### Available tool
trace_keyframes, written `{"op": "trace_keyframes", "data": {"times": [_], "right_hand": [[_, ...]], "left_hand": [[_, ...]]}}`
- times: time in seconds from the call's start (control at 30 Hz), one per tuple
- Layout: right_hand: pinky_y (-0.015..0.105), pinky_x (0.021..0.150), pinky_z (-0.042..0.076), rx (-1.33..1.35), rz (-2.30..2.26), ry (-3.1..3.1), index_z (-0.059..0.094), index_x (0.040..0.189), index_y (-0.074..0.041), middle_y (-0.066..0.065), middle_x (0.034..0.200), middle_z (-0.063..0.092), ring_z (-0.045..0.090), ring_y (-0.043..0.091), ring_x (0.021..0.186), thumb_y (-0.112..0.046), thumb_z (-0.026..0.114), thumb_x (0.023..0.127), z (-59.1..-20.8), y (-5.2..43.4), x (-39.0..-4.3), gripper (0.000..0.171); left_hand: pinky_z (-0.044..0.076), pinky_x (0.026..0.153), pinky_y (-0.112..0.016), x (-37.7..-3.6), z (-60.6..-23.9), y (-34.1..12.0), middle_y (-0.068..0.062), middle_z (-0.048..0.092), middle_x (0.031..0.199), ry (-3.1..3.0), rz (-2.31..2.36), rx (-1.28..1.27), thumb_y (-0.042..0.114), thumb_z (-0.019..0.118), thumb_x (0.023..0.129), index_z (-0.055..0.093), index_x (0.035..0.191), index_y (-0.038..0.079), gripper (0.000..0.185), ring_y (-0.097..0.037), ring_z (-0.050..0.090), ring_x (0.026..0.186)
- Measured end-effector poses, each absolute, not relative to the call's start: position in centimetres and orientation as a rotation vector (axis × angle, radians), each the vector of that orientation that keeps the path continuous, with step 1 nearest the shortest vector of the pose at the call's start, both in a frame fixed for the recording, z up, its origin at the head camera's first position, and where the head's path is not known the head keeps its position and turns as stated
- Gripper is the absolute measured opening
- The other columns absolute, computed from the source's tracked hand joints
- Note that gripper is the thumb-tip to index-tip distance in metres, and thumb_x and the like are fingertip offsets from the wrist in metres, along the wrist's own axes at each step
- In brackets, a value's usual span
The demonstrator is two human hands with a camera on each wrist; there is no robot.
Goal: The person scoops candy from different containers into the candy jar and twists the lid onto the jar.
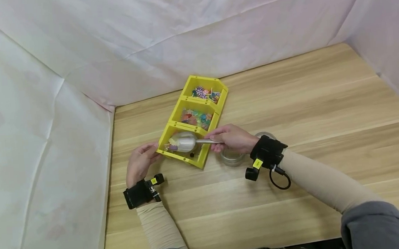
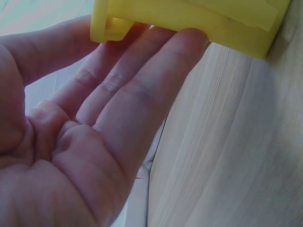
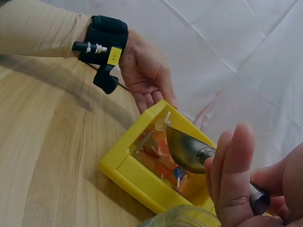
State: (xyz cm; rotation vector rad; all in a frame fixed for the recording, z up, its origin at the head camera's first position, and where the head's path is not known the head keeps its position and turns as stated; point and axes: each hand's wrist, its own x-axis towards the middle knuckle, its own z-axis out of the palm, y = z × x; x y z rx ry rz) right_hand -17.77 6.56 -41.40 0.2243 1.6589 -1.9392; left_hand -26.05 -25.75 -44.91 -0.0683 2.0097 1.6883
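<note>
A yellow three-compartment bin lies slantwise on the table. My left hand grips its near left corner, the thumb at the rim and the fingers against the outside. My right hand holds a metal scoop by its handle. The scoop's bowl is inside the nearest compartment, among small lollipop-like pieces with white sticks. Some pale and purple pieces show at the scoop's mouth. Beneath the right hand stands a clear glass jar, partly hidden.
The middle compartment contains colourful translucent pieces. Swirl-patterned lollipops lie in the farthest one. Beside the jar, a clear round rim shows behind the right wrist. White cloth hangs along the table's back and sides.
</note>
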Motion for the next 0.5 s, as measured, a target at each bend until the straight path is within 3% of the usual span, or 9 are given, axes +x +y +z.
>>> {"op": "trace_keyframes", "data": {"times": [0.5], "right_hand": [[0.017,0.067,0.059,0.237,-1.972,1.591,0.056,0.133,0.006,0.011,0.089,0.069,0.065,0.009,0.072,-0.007,0.045,0.105,-41.1,7.8,-17.4,0.033]], "left_hand": [[0.054,0.1,-0.037,-25.9,-45.0,-25.7,-0.018,0.059,0.13,2.014,1.711,-0.06,0.017,0.056,0.103,0.057,0.13,-0.008,0.038,-0.013,0.068,0.103]]}}
